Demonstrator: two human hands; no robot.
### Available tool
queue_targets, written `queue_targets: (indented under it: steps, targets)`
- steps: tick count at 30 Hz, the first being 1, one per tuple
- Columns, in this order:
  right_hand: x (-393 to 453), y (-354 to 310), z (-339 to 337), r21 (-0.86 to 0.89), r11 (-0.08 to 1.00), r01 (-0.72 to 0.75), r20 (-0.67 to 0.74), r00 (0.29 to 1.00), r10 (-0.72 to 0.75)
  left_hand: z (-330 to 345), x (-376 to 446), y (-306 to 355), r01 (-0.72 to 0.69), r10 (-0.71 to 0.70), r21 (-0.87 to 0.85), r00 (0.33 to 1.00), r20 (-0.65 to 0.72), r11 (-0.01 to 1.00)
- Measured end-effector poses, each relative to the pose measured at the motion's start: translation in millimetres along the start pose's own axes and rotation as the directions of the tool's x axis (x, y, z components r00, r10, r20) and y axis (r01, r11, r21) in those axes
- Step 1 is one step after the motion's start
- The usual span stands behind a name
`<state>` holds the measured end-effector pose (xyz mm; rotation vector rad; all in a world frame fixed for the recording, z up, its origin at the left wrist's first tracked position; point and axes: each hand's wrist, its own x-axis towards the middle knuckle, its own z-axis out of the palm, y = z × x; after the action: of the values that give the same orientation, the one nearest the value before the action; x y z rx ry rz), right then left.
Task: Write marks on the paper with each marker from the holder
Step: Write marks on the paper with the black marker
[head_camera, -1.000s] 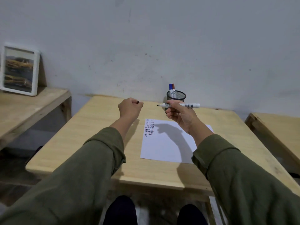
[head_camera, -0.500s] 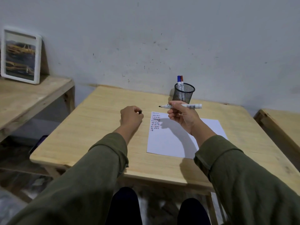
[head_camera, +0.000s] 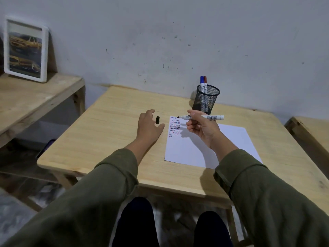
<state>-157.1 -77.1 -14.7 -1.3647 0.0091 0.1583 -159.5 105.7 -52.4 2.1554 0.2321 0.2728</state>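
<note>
A white sheet of paper (head_camera: 199,148) lies on the wooden table (head_camera: 110,139), with rows of short coloured marks in its top left corner. My right hand (head_camera: 203,129) holds an uncapped black marker (head_camera: 201,117) level above the paper, tip pointing left. The marker's black cap (head_camera: 157,120) stands on the table just left of the paper. My left hand (head_camera: 148,127) rests open beside the cap, fingers apart, not gripping it. A black mesh holder (head_camera: 206,100) behind the paper holds a blue marker (head_camera: 202,82) and a red marker (head_camera: 205,82).
A lower wooden bench (head_camera: 32,100) stands to the left with a white-framed picture (head_camera: 25,50) leaning on the wall. Another wooden surface (head_camera: 313,129) shows at the right edge. The grey wall runs close behind the table. My knees are under the front edge.
My left hand has come down to the table, opened and let go of the black cap, which now stands on the wood. My right hand has kept the marker level.
</note>
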Motion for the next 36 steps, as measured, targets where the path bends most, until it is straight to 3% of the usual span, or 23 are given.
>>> queue_targets:
  steps: [14,20,36]
  targets:
    - [-31,26,12,-0.155,0.988,-0.017,-0.127,0.992,-0.003,0,-53,-16,-0.203,0.187,0.111,0.972,0.144,0.973]
    - [-35,27,15,-0.227,0.974,0.004,-0.109,0.994,-0.029,4,-51,-16,-0.216,0.200,0.283,0.976,0.085,0.935]
    - [-38,26,16,-0.217,0.976,-0.020,-0.076,0.997,0.004,4,-51,-17,-0.202,0.181,0.316,0.979,0.095,0.927]
